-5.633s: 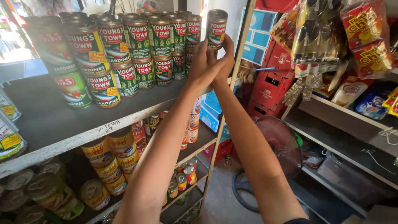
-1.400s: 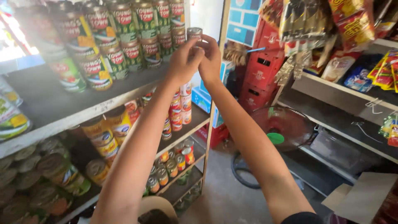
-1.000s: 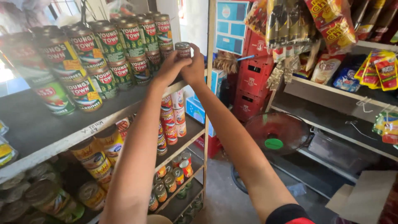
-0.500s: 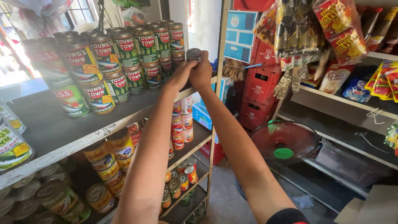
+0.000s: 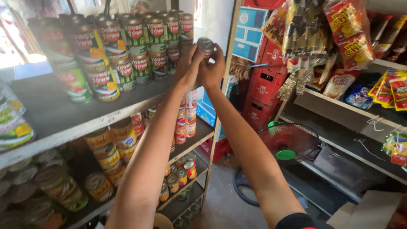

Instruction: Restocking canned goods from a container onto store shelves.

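Grey metal shelf rack (image 5: pixel 63 114) at left, top board loaded with stacked green-and-red labelled tins (image 5: pixel 140 46), more tins on the boards below; red crates (image 5: pixel 265 91) and a red floor fan (image 5: pixel 288 142) to the right, hanging snack packets (image 5: pixel 339 29) above. Both arms raised to the far end of the top board, left hand (image 5: pixel 186 68) and right hand (image 5: pixel 213 70) side by side, touching. Fingers of both curled closed around one small tin (image 5: pixel 205 46), held upright just beside the stacked rows, near the board's edge.
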